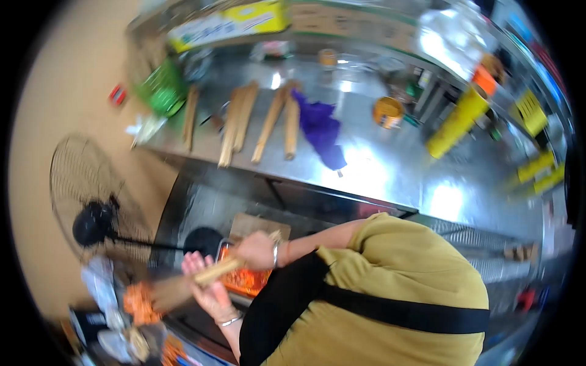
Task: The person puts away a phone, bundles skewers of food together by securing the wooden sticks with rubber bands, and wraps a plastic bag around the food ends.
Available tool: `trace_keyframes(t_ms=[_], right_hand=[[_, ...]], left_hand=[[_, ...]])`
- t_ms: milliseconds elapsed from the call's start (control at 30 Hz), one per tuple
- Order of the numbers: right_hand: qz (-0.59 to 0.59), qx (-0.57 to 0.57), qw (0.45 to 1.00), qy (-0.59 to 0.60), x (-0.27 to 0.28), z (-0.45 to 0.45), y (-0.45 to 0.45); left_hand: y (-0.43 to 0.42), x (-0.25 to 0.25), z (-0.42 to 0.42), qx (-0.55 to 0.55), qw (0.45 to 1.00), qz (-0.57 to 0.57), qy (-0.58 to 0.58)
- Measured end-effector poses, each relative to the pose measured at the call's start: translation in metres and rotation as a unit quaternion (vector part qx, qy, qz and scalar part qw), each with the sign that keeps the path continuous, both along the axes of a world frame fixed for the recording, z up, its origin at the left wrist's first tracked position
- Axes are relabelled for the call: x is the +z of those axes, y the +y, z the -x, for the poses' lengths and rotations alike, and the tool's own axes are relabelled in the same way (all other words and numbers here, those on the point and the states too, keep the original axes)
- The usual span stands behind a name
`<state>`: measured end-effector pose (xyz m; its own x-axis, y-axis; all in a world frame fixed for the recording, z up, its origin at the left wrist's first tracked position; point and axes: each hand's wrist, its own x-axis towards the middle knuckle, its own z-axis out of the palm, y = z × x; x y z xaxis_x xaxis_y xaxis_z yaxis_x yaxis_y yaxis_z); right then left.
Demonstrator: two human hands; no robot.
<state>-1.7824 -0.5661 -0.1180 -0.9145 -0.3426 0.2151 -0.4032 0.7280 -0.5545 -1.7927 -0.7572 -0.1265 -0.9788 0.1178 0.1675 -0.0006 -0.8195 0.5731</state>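
Observation:
A bundle of thin wooden sticks (218,270), which look like skewers, is gripped by my right hand (256,250), its fingers wrapped round it. The bundle's other end lies across the palm of my left hand (210,296), whose fingers are stretched out and apart. Partly hidden behind my hands and the black apron is a tray of orange-red food (247,282). Beyond my left hand a blurred brown fan of sticks leads to orange pieces (141,303); whether they are joined is unclear.
A steel table (390,177) runs along the top, bearing several stick bundles (231,128), a purple cloth (318,128), an orange-lidded jar (388,112) and a yellow roll (458,122). A wire fan (94,201) stands at left. Plastic bags (101,287) lie lower left.

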Motion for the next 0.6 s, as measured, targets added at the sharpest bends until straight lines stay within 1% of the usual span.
trace_keyframes(t_ms=[33,67,133,200,233,267,300,333,367,400,433,467,533,567,600], right_hand=[[0.024,-0.008,1.000,-0.004,-0.001,-0.005,-0.006],[0.049,-0.009,0.999,-0.007,0.000,-0.009,-0.011],[0.044,-0.005,0.995,-0.086,-0.001,-0.012,-0.018],[0.081,0.038,0.993,-0.072,-0.022,-0.013,-0.025],[0.113,0.088,0.984,-0.102,-0.034,-0.009,-0.025],[0.146,0.139,0.971,-0.131,-0.047,-0.003,-0.027],[0.149,0.167,0.951,-0.213,-0.059,0.003,-0.031],[0.151,0.157,0.953,-0.212,-0.062,0.006,-0.031],[0.201,0.182,0.942,-0.197,-0.067,0.008,-0.033],[0.250,0.213,0.927,-0.182,-0.069,0.007,-0.038],[0.305,0.196,0.860,-0.360,-0.032,-0.008,-0.028],[0.298,0.203,0.860,-0.362,-0.035,-0.009,-0.033],[0.276,0.228,0.867,-0.346,-0.042,-0.008,-0.039],[0.300,0.232,0.860,-0.341,-0.044,-0.012,-0.044],[0.284,0.245,0.870,-0.319,-0.045,-0.013,-0.048]], left_hand=[[-0.001,0.005,0.002,0.031,0.997,-0.057,-0.028],[-0.002,0.011,0.000,0.046,0.994,-0.076,-0.059],[-0.012,0.008,0.009,0.023,0.997,-0.042,-0.060],[-0.012,0.014,0.001,0.081,0.988,0.003,-0.129],[-0.012,0.014,-0.004,0.082,0.990,0.009,-0.118],[-0.016,0.009,-0.006,0.057,0.995,0.008,-0.080],[-0.014,0.010,-0.008,0.048,0.996,0.006,-0.076],[-0.013,0.013,-0.014,0.045,0.996,0.006,-0.074],[-0.011,0.016,-0.019,0.040,0.996,0.007,-0.075],[-0.005,0.023,-0.024,0.030,0.998,0.028,-0.052],[-0.005,0.029,-0.029,0.025,0.998,0.048,-0.028],[-0.008,0.031,-0.033,0.034,0.998,0.044,-0.026],[-0.007,0.035,-0.036,0.023,0.997,0.072,-0.008],[-0.011,0.033,-0.035,0.036,0.996,0.082,-0.009],[-0.012,0.032,-0.033,0.043,0.997,0.071,-0.007]])
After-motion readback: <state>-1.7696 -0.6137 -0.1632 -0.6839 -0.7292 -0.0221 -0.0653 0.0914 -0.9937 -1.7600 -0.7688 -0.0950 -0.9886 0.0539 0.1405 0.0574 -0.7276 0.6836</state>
